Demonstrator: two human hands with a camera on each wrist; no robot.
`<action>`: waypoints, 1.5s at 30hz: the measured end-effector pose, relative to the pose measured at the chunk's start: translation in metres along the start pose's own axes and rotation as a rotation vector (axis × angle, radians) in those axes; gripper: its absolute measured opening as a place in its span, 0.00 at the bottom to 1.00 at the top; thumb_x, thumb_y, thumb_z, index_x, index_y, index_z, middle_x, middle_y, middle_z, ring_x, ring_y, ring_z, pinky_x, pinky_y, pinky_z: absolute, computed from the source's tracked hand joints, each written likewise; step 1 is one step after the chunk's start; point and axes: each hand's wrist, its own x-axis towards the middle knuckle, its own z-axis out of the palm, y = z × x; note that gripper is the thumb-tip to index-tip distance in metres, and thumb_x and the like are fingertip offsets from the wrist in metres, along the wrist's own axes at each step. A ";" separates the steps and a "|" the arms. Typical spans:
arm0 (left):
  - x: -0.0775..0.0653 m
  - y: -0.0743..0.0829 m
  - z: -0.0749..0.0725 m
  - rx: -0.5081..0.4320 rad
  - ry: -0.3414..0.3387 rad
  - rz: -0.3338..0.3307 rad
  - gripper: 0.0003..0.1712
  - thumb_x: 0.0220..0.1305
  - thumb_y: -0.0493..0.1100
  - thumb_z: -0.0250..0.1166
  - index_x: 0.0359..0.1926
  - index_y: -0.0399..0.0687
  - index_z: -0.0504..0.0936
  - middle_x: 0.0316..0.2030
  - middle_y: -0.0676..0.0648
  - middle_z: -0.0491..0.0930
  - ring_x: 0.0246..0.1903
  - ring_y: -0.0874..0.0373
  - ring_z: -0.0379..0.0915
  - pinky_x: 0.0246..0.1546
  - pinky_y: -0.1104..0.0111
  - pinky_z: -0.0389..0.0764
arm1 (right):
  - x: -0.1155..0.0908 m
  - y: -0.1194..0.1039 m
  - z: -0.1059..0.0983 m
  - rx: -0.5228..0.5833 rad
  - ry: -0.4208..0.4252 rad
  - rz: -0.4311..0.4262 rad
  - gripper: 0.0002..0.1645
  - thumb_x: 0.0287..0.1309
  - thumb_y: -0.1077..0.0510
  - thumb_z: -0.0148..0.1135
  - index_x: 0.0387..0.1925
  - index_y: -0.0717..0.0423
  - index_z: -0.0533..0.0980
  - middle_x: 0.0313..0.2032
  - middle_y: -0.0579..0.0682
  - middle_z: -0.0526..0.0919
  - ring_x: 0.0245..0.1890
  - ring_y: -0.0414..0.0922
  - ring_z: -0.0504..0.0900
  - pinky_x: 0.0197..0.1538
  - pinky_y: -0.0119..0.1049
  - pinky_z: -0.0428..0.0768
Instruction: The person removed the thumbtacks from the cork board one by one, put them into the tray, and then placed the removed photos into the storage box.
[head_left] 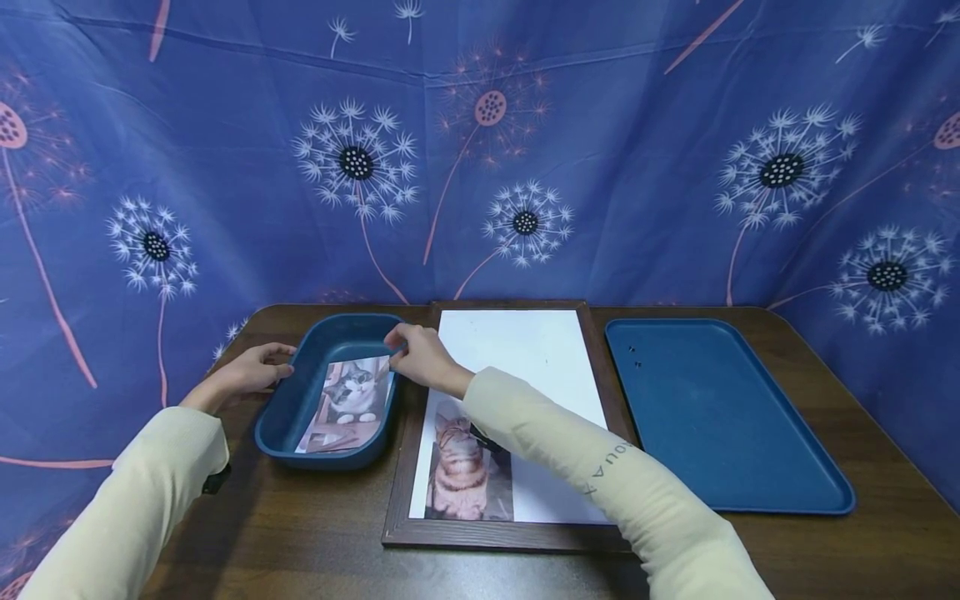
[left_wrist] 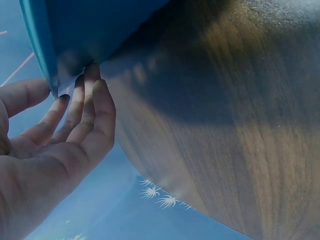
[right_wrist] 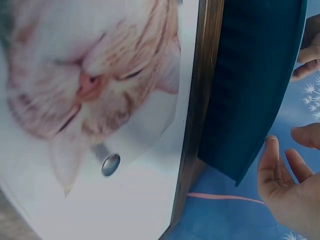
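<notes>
A deep blue plastic bin (head_left: 321, 458) stands at the left of the table. Inside lies a photo print of a grey-and-white cat (head_left: 356, 396). My left hand (head_left: 251, 371) pinches the bin's left rim, thumb on one side and fingertips on the other, as the left wrist view shows. Across the bin, my right hand (head_left: 427, 358) is at the right rim near the photo's upper corner. In the right wrist view its thumb and fingers are apart, one fingertip at the rim. Nothing shows between them.
Right of the bin lies a white board (head_left: 517, 342) in a brown wooden frame, with an orange cat picture (head_left: 461, 475) on its lower left. My right forearm crosses it. A flat blue tray (head_left: 727, 417) with two small dark spots lies farther right. A patterned blue cloth (head_left: 637, 167) hangs behind.
</notes>
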 end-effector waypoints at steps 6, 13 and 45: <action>-0.001 0.001 -0.001 0.065 0.032 0.080 0.27 0.67 0.39 0.46 0.62 0.25 0.54 0.50 0.25 0.68 0.46 0.40 0.73 0.45 0.52 0.77 | -0.003 0.002 -0.007 -0.017 0.006 -0.024 0.15 0.53 0.67 0.57 0.45 0.63 0.75 0.42 0.58 0.81 0.40 0.46 0.80 0.43 0.30 0.77; -0.003 0.002 -0.004 0.065 0.043 0.126 0.27 0.68 0.39 0.47 0.61 0.23 0.55 0.50 0.23 0.68 0.41 0.47 0.77 0.41 0.55 0.79 | -0.007 0.006 -0.015 -0.022 0.031 -0.047 0.14 0.51 0.69 0.56 0.42 0.64 0.76 0.38 0.57 0.82 0.38 0.47 0.81 0.40 0.28 0.77; -0.017 0.028 0.014 0.322 0.349 0.313 0.26 0.64 0.44 0.54 0.57 0.31 0.65 0.50 0.28 0.72 0.48 0.35 0.70 0.45 0.47 0.73 | -0.049 0.049 -0.057 -0.069 0.028 -0.043 0.16 0.45 0.71 0.55 0.41 0.66 0.75 0.35 0.58 0.82 0.35 0.50 0.82 0.40 0.36 0.78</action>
